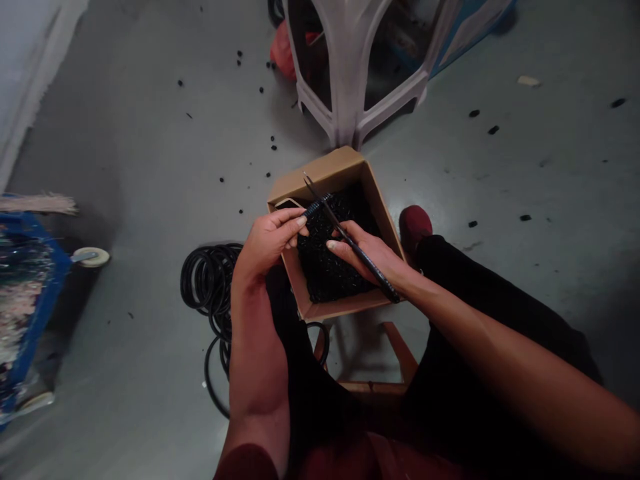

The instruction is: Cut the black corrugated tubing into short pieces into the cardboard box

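Observation:
Over a cardboard box, my left hand [274,240] pinches a short length of black ribbed tube [316,207] between thumb and fingers. My right hand [363,252] is closed round a long dark-handled cutter [367,260] that looks like shears. Its thin metal tip [309,181] points up and left, and its jaws lie across the tube's end. Whether the blades are fully closed is too dim to tell. Beneath both hands, the cardboard box [384,200] holds a mass of small black pieces [330,270].
Coiled black tubing [205,277] lies on the floor to the left of my leg. A pale plastic stool [347,73] stands just beyond the box, with a red bag [283,52] beside it. A blue wheeled crate [43,307] is at far left. Small black bits dot the floor.

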Available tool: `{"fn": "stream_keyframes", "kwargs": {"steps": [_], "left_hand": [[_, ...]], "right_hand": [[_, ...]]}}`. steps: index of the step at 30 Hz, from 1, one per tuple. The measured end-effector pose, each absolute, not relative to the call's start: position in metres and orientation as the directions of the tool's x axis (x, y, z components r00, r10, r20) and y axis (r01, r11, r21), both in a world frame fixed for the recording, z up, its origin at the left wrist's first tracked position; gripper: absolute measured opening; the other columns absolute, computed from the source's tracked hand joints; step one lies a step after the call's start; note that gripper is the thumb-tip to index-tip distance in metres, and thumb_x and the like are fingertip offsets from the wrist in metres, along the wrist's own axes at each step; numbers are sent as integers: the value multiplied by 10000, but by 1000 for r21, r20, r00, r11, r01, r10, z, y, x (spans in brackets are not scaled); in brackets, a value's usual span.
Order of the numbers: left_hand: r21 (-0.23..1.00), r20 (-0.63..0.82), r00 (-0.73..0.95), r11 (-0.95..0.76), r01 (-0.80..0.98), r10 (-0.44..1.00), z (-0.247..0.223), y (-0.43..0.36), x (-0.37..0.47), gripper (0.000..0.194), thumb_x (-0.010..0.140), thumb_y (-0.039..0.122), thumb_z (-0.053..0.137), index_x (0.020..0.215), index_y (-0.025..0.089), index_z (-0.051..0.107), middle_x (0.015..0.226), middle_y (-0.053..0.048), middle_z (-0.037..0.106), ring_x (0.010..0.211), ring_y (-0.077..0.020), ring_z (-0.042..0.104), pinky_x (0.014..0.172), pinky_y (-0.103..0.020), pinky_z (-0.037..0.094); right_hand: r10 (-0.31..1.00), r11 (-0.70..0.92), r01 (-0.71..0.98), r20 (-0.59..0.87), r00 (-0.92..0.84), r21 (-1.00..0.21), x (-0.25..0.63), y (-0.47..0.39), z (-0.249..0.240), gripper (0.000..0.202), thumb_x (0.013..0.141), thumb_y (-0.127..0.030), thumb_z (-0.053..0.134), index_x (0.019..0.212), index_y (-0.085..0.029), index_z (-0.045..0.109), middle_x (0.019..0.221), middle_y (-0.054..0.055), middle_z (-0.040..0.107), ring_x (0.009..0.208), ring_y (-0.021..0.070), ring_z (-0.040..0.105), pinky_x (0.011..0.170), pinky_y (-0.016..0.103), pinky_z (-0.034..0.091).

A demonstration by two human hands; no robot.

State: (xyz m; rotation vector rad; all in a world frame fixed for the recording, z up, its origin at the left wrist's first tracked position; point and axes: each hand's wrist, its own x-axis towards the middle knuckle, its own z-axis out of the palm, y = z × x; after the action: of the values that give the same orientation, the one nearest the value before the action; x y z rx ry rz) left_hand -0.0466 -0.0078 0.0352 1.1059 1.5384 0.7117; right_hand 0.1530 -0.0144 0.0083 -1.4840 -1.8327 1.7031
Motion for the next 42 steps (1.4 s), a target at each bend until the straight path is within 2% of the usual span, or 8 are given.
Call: {"fn": "stream_keyframes", "kwargs": {"steps": [5, 12, 31, 35, 42], "left_hand": [[876, -409, -11, 395, 276, 913, 34, -8, -47, 273, 781, 342, 655, 983, 166, 708, 716, -18, 651, 529, -65, 479, 500, -192, 385], [871, -438, 0, 425, 245, 899, 34, -8, -46, 255, 795, 329, 638, 989, 166, 668, 722, -9, 636, 537, -64, 480, 507, -188, 384], [853, -414, -3, 389, 347, 910, 31, -7, -52, 228, 793, 310, 618, 966, 168, 665, 714, -9, 623, 546, -73, 476, 520, -196, 387], [844, -427, 13, 394, 364, 904, 31, -7, -52, 228, 799, 311, 612, 966, 164, 665, 717, 0, 612, 557, -64, 475, 538, -192, 384], [839, -421, 14, 383, 388, 907, 32, -8, -47, 229, 803, 309, 611, 969, 163, 674, 728, -3, 615, 588, -72, 497, 560, -201, 394]], "right_hand": [[787, -179, 518, -438, -434, -836, 152, -15, 9, 352, 855, -517, 436, 1014, -216, 526, 805, 32, 612, 692, 189, 541, 624, 298, 362], [794, -178, 551, -450, -409, -815, 151, -15, 10, 298, 848, -520, 439, 928, -240, 502, 674, -9, 533, 609, 174, 479, 588, 285, 317], [811, -115, 598, -422, -404, -793, 150, -16, 6, 277, 861, -493, 440, 858, -228, 520, 663, 5, 545, 602, 168, 491, 577, 276, 295], [798, -156, 591, -453, -398, -792, 151, -15, 7, 283, 853, -502, 453, 843, -227, 517, 676, 4, 557, 631, 172, 509, 586, 277, 315], [815, -300, 445, -469, -341, -844, 154, -11, 8, 291, 857, -510, 463, 871, -224, 516, 690, -9, 558, 642, 155, 522, 610, 280, 384]]}}
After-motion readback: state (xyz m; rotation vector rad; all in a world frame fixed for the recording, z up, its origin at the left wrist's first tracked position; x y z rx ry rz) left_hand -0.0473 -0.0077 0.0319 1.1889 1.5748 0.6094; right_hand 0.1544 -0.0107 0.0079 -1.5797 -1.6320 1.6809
